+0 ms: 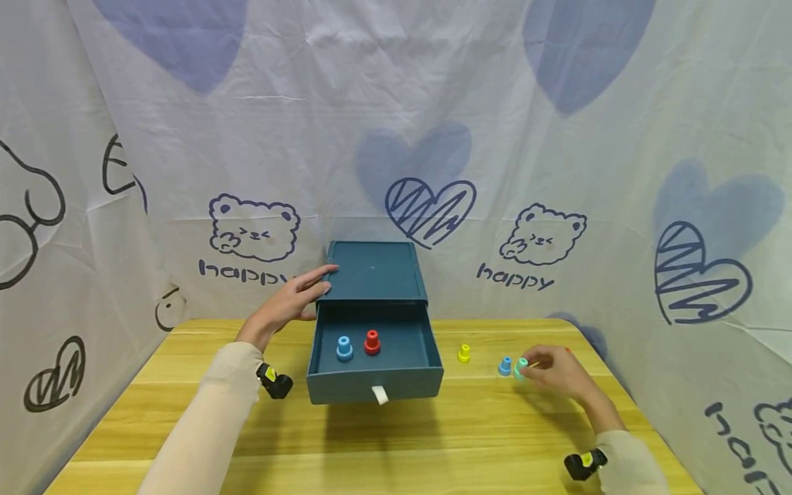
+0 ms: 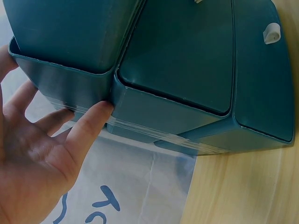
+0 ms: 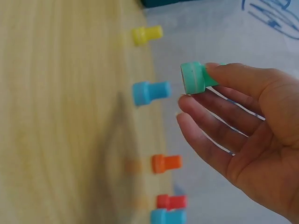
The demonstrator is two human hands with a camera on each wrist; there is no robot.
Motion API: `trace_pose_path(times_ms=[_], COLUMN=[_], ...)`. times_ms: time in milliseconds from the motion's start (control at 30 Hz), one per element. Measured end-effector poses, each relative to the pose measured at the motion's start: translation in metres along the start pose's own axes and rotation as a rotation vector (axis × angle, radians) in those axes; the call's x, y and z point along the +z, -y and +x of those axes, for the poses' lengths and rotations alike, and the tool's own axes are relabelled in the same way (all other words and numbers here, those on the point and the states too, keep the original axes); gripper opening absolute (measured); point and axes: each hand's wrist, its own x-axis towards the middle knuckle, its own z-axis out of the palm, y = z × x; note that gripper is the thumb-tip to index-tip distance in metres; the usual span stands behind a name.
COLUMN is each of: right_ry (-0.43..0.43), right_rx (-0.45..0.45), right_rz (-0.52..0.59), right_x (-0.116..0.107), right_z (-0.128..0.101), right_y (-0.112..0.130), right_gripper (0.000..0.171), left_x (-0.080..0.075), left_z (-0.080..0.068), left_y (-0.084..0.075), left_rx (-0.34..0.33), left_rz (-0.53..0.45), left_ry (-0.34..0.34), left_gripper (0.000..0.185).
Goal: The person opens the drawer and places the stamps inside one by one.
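Observation:
A dark teal drawer unit (image 1: pixel 374 271) stands on the table with its top drawer (image 1: pixel 408 385) pulled out. Inside the drawer are a light blue stepped peg (image 1: pixel 344 348) and a red stepped peg (image 1: pixel 372 342). My left hand (image 1: pixel 287 306) rests against the unit's left side, fingers spread along its upper edge; the thumb touches the side in the left wrist view. To the right of the unit, my right hand (image 1: pixel 559 371) pinches a mint-green stepped peg (image 3: pixel 192 78) between thumb and fingers, its wide base facing the tabletop.
On the wooden table (image 1: pixel 495 440) stand a yellow peg (image 1: pixel 464 354) and a blue peg (image 1: pixel 505 366). The right wrist view also shows an orange peg (image 3: pixel 166 163), a red peg (image 3: pixel 172 201) and another blue peg (image 3: pixel 168 216). Lower drawers (image 2: pixel 177 56) are closed. A printed cloth (image 1: pixel 346 89) hangs behind.

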Motion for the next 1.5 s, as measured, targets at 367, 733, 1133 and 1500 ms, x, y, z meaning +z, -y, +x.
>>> trace_pose_path(times_ms=[367, 733, 1133, 1500], right_ry=[0.042, 0.058, 0.126, 0.229], right_rx=[-0.103, -0.177, -0.238, -0.207], right_rz=[-0.033, -0.072, -0.126, -0.042], right_x=[-0.016, -0.024, -0.029, -0.036], right_z=[0.001, 0.001, 0.005, 0.003], right_y=[0.039, 0.07, 0.106, 0.145], right_gripper=[0.023, 0.021, 0.02, 0.023], left_x=[0.0, 0.0, 0.0, 0.001], left_z=[-0.001, 0.0, -0.001, -0.001], left_y=[0.0, -0.001, -0.001, -0.001], left_rx=[-0.011, -0.016, -0.012, -0.008], left_rz=[0.002, 0.0, 0.002, 0.0], left_ry=[-0.002, -0.005, -0.008, -0.01], left_gripper=[0.06, 0.06, 0.059, 0.059])
